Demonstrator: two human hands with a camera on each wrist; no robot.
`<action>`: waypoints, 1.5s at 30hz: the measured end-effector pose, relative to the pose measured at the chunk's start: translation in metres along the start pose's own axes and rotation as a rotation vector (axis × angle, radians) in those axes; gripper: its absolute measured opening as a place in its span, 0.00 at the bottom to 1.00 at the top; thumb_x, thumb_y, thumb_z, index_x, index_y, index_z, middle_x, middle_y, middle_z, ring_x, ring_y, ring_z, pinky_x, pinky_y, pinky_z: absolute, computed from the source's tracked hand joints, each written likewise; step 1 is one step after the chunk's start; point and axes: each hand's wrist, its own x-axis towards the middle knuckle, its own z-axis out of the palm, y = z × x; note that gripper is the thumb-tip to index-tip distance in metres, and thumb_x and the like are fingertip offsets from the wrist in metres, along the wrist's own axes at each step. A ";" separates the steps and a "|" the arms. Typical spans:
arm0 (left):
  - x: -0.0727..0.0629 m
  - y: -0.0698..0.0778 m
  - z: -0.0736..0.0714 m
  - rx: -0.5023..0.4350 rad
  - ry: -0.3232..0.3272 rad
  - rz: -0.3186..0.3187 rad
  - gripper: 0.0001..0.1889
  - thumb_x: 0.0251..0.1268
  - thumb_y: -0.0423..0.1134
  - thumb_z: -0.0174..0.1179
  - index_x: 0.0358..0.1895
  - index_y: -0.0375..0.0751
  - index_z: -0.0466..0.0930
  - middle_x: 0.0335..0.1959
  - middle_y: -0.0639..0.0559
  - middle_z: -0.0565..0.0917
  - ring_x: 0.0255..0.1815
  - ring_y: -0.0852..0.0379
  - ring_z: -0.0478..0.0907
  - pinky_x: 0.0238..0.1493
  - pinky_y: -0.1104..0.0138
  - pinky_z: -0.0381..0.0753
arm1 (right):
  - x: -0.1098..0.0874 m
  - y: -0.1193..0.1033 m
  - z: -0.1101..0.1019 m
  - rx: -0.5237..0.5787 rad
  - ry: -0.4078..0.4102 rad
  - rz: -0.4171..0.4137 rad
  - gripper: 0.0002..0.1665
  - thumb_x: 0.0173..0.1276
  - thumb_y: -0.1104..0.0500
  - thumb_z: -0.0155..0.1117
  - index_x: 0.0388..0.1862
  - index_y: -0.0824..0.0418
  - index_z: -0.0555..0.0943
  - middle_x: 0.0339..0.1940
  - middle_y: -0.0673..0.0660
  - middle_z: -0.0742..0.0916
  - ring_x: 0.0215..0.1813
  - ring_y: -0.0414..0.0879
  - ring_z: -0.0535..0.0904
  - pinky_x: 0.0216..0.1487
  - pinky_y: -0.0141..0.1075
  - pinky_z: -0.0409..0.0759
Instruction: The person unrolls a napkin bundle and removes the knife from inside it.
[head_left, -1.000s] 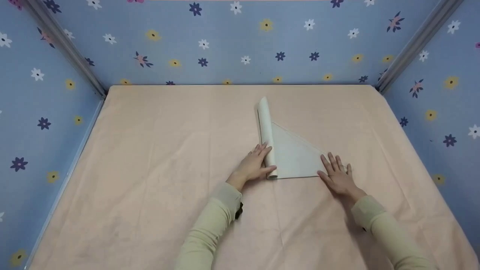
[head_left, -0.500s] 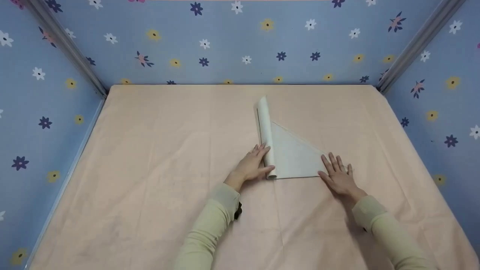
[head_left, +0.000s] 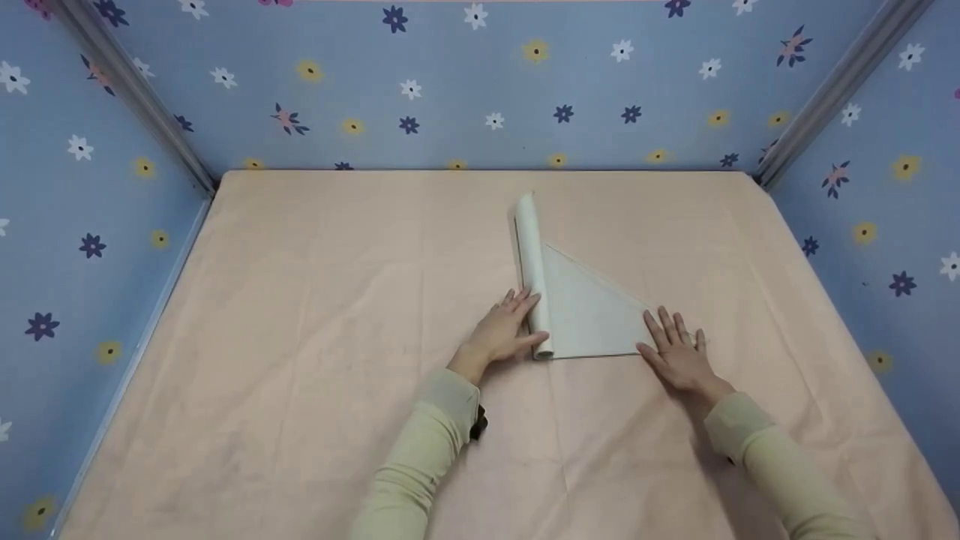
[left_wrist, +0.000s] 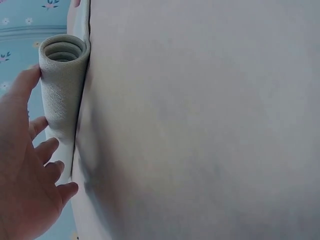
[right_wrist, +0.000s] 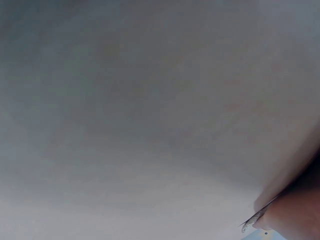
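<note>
A pale, partly rolled cloth lies in the middle of the head view, its roll point(head_left: 531, 251) running away from me and its flat part point(head_left: 589, 311) tapering to the right. Against the roll's left side rests my left hand point(head_left: 501, 330), fingers spread and thumb by the near end. The left wrist view shows that end as a spiral of layers in the cloth roll point(left_wrist: 64, 95). My right hand point(head_left: 681, 360) lies with fingers extended on the flat part's right corner. Only a bit of the right hand point(right_wrist: 292, 215), with a ring, shows in the right wrist view.
A light peach tablecloth point(head_left: 300, 360) with faint creases covers the table. Blue flowered panels point(head_left: 450, 82) stand along the back and both sides, with grey posts point(head_left: 840, 97) at the back corners.
</note>
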 end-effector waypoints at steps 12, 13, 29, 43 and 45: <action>0.001 0.012 -0.006 0.077 0.017 -0.010 0.41 0.58 0.62 0.47 0.69 0.42 0.47 0.70 0.44 0.45 0.69 0.48 0.39 0.65 0.55 0.47 | 0.001 -0.001 0.001 0.005 -0.014 0.019 0.39 0.69 0.39 0.33 0.71 0.58 0.41 0.70 0.64 0.41 0.69 0.61 0.31 0.59 0.61 0.24; 0.002 0.013 -0.006 0.081 0.019 -0.018 0.41 0.58 0.62 0.47 0.69 0.42 0.47 0.70 0.44 0.45 0.69 0.48 0.39 0.65 0.55 0.47 | 0.001 -0.001 0.001 0.003 -0.014 0.019 0.39 0.69 0.39 0.32 0.71 0.58 0.41 0.70 0.64 0.41 0.69 0.61 0.31 0.59 0.61 0.24; 0.016 0.039 0.004 0.111 0.106 -0.106 0.38 0.61 0.59 0.47 0.69 0.41 0.49 0.70 0.43 0.45 0.69 0.47 0.39 0.64 0.54 0.51 | 0.000 0.000 0.002 0.016 -0.005 0.006 0.39 0.69 0.40 0.34 0.71 0.59 0.42 0.70 0.63 0.42 0.69 0.60 0.31 0.58 0.61 0.25; 0.029 0.050 0.017 0.126 0.152 -0.115 0.40 0.59 0.61 0.46 0.69 0.41 0.48 0.70 0.45 0.43 0.69 0.47 0.37 0.64 0.53 0.50 | 0.000 -0.002 -0.001 0.023 -0.003 0.004 0.38 0.70 0.41 0.35 0.71 0.59 0.42 0.70 0.64 0.43 0.68 0.62 0.32 0.58 0.62 0.25; 0.031 0.052 0.018 0.134 0.147 -0.122 0.40 0.59 0.62 0.46 0.69 0.42 0.48 0.70 0.45 0.42 0.69 0.47 0.36 0.64 0.53 0.50 | 0.000 -0.002 0.000 0.018 0.002 0.009 0.38 0.70 0.41 0.35 0.71 0.59 0.43 0.70 0.64 0.43 0.69 0.61 0.32 0.59 0.62 0.26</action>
